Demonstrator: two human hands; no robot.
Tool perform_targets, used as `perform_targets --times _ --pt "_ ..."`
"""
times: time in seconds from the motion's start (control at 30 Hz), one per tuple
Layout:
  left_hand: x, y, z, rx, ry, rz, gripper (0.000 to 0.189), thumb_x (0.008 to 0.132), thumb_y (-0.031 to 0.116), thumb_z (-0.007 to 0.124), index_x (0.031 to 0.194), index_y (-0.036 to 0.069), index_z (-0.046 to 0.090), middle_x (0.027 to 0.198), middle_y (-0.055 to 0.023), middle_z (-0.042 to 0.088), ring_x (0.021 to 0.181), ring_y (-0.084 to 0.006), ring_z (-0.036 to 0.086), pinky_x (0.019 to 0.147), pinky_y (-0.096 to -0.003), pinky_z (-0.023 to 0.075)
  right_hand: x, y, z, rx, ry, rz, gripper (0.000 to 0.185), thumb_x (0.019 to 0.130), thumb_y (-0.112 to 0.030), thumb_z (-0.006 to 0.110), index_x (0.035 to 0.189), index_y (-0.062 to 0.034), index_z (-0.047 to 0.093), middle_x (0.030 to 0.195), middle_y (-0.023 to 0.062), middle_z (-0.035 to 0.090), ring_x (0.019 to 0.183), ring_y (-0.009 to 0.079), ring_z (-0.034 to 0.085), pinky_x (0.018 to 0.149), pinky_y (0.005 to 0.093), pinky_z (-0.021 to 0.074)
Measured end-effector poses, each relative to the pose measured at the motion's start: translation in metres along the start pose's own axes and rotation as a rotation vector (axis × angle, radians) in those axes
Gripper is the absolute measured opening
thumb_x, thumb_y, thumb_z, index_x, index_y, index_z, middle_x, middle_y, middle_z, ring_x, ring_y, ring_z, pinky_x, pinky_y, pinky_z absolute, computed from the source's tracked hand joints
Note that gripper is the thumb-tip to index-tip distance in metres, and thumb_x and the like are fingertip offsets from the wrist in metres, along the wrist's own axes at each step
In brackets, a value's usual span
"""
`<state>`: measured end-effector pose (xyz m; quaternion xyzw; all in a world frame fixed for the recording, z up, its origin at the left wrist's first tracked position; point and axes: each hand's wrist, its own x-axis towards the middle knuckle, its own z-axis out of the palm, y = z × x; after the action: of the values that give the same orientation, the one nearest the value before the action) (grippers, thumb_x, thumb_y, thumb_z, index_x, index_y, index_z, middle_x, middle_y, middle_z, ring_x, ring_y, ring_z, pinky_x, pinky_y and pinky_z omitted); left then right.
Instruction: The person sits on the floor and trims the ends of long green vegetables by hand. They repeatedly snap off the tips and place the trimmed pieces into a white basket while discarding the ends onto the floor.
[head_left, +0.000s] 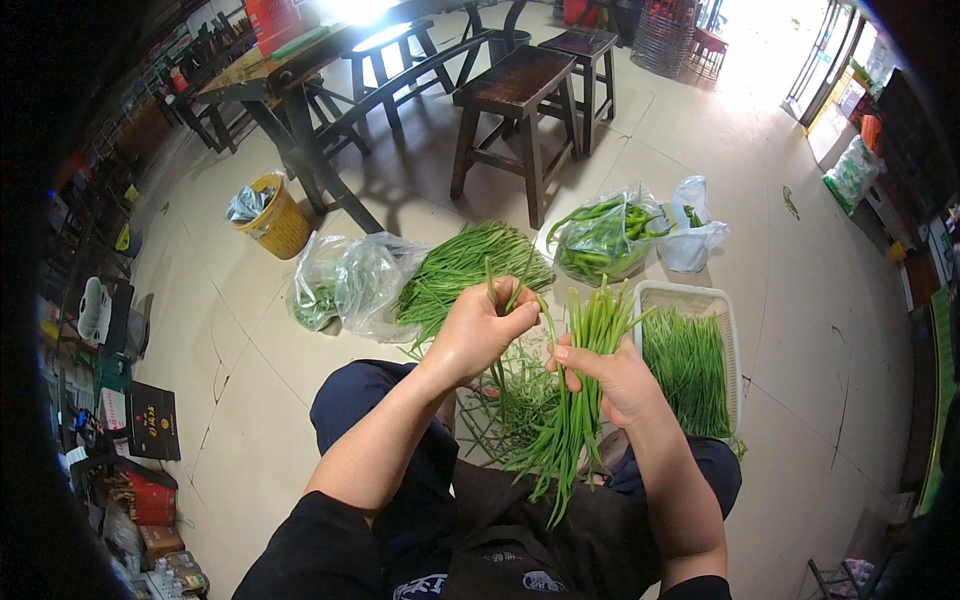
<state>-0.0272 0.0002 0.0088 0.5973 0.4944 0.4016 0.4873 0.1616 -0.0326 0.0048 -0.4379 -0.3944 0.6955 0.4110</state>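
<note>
My right hand grips a thick bunch of garlic chives, pale cut ends up and green tips hanging over my lap. In my left hand, a few loose chive stalks are pinched between thumb and curled fingers. Its thumb tip is close to one bent stalk at the bunch's left side. Beyond my left hand lies a large heap of chives on the floor. Between my legs is a scatter of thin chive scraps. To the right, a white plastic basket holds chives laid lengthwise.
Beyond the heap sit a clear bag of green peppers and a white plastic bag. At left are a clear bag with greens and a yellow bin. Wooden stools and a table stand farther back.
</note>
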Motion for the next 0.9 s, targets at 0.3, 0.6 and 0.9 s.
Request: perform_targets --times 0.3,0.6,0.9 --pt "0.001 0.003 -0.006 0.335 0.284 0.059 0.019 0.081 0.013 0.066 0.075 -0.003 0.059 0.072 -0.0139 0.062 0.063 -0.0148 0.058 0.057 -0.0288 0.0450 0.000 -0.001 -0.006 0.206 -0.081 0.115 0.022 0.081 -0.013 0.068 0.098 -0.0007 0.060 0.086 0.0101 0.065 0.066 0.0120 0.056 0.054 0.0228 0.0414" --pt "-0.007 0.001 0.010 -0.222 -0.203 -0.298 0.016 0.085 0.021 0.066 0.080 0.005 0.068 0.086 -0.0002 0.065 0.058 -0.0010 0.042 0.050 -0.0199 0.0322 0.003 0.004 0.001 0.020 0.020 0.012 0.019 0.082 -0.012 0.068 0.095 -0.0012 0.060 0.079 0.0070 0.064 0.058 0.0105 0.051 0.054 0.0239 0.0397" --pt "0.003 -0.001 -0.003 -0.074 -0.005 -0.199 0.026 0.085 0.028 0.069 0.078 0.003 0.069 0.063 0.0034 0.058 0.055 -0.0040 0.040 0.050 -0.0245 0.0339 0.000 0.000 0.004 -0.065 -0.017 0.021 0.016 0.081 -0.011 0.068 0.090 -0.0001 0.059 0.077 0.0081 0.063 0.058 0.0115 0.051 0.055 0.0249 0.0403"
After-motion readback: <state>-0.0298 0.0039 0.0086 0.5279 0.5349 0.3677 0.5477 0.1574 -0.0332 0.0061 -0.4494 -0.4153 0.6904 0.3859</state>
